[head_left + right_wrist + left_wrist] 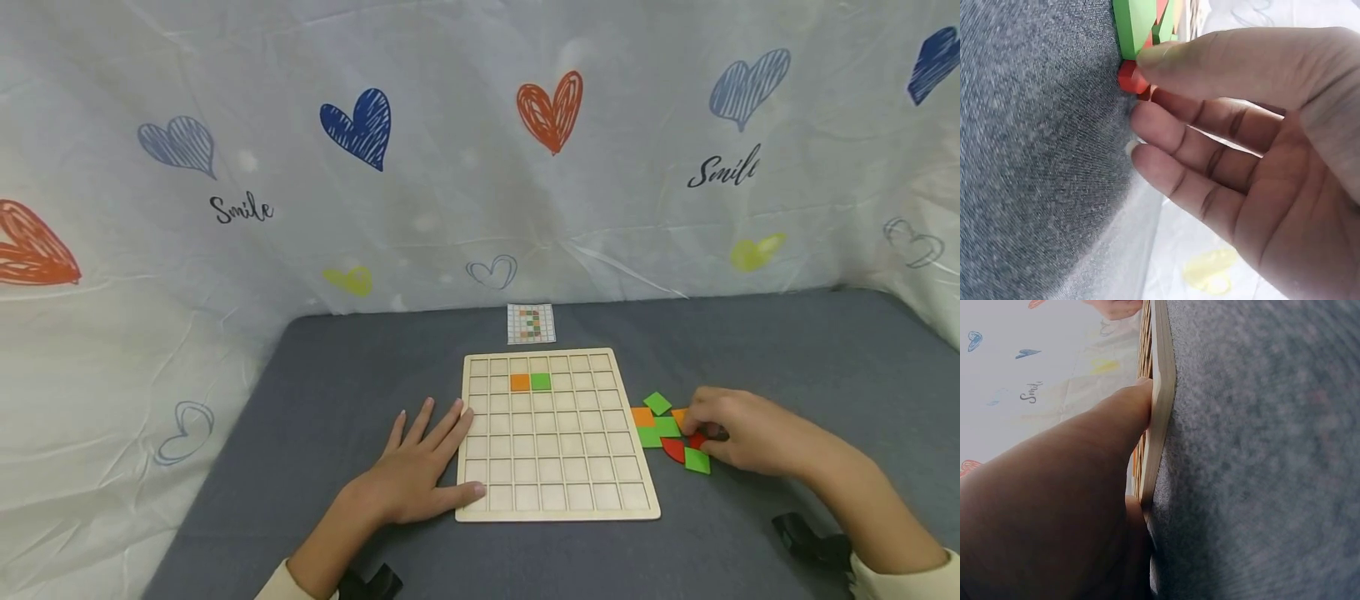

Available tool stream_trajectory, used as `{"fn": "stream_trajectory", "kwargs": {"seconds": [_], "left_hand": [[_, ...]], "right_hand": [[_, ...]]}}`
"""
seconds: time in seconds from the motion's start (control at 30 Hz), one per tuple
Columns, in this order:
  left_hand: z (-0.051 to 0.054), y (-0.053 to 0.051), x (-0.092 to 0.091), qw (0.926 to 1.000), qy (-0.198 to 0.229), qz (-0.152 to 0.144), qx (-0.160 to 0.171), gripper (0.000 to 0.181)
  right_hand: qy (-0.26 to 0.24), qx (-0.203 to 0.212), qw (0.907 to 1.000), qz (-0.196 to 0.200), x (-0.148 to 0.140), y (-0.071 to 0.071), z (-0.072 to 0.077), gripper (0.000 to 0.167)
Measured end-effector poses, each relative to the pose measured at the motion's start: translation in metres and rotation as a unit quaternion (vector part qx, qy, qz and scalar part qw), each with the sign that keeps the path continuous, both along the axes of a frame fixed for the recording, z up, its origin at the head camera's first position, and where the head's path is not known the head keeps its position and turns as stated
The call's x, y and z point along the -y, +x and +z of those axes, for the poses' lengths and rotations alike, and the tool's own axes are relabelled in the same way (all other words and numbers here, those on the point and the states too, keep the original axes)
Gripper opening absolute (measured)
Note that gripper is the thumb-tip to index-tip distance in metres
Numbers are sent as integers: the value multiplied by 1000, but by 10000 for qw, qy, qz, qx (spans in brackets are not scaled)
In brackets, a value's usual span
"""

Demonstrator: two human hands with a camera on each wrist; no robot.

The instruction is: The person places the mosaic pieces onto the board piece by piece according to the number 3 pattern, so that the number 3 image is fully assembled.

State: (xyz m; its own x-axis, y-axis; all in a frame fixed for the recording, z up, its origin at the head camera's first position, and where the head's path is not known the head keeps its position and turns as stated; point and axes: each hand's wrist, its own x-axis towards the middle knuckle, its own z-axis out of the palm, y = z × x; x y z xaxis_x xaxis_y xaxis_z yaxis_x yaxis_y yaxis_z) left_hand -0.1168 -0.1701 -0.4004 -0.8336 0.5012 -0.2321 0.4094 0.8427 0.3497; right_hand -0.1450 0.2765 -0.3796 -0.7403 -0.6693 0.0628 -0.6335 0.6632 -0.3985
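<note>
Cream sleeve (288, 586) nearest, at seven o'clock, then left hand (408, 479), fingers spread, thumb and index fingertip on the eight-to-nine o'clock edge of the wooden grid board (550, 446). Pinches a red piece (698, 439) with right hand (731, 429), among loose pieces (667, 427) on the tabletop (360, 358) at the board's three o'clock. Has only an orange square (520, 382) and a green square (540, 382) seated, toward twelve o'clock. Looks barely begun, judging by the pattern card (531, 324) beyond.

Partly masked by the right hand (742, 429), a red piece (697, 439)! Too small to be read, the card (531, 324); the left sleeve (285, 585) was clipped by the head view's bottom edge!
</note>
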Motion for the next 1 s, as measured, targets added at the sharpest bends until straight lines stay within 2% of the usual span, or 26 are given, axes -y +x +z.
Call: {"fn": "stream_trajectory", "kwargs": {"seconds": [0.13,0.23,0.33,0.53,0.7,0.87,1.0], "left_hand": [[-4,-1,1,9999,85,-56,-58,94],[-7,-2,2,10000,-1,-44,-34,96],[-8,-3,2,9999,-128,-4,22,97],[1,0,-1,9999,-127,-4,63,95],[-1,-1,1,10000,27,-39,4,94],[-5,-1,3,10000,48,-49,-10,95],[-5,-2,2,10000,81,-28,22,95]], "right_hand": [[133,161,9997,-151,-2,2,0,31],[274,243,9989,-300,-4,2,0,32],[419,80,9979,-494,-5,1,1,31],[712,-300,9928,-914,-6,0,-1,26],[788,-274,9919,-956,-5,1,-2,30],[805,-488,9906,-988,-2,1,-2,30],[768,-518,9901,-1052,-1,1,-2,31]]}}
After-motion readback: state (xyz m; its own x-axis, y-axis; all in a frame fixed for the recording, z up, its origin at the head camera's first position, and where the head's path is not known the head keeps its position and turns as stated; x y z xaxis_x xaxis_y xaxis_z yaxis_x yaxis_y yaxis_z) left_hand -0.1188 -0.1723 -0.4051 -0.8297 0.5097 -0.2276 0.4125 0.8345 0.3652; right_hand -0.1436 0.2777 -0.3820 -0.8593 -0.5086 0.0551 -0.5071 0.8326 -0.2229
